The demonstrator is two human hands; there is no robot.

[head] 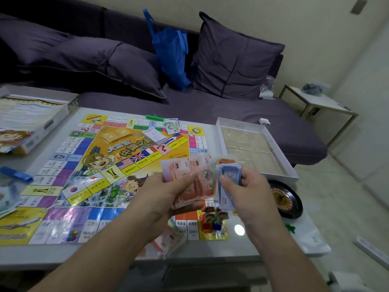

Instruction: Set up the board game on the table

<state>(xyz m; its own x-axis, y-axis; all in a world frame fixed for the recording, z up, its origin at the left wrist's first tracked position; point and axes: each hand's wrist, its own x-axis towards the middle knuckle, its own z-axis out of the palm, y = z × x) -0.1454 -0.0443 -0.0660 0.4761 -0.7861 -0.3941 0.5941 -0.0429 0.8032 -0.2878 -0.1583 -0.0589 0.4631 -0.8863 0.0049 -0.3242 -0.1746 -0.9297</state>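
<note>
- Lying unfolded on the white table (69,255): one game board (88,175), glossy, yellow in the middle, with flags and cartoon children.
- Resting on its far edge: two card stacks (155,135).
- Gripping a fan of pink banknotes (189,180) above the board: left hand (168,192), fingers curled.
- Pinching one blue banknote (230,182): right hand (250,192), close beside.
- Standing below, clustered: player tokens (213,221), number unclear.
- Sitting right: one open box tray (250,148).

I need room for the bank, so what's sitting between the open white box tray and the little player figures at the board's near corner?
In the head view, the black roulette wheel lies between the white box tray and the player figures, beside the right hand gripping blue play money.
</note>
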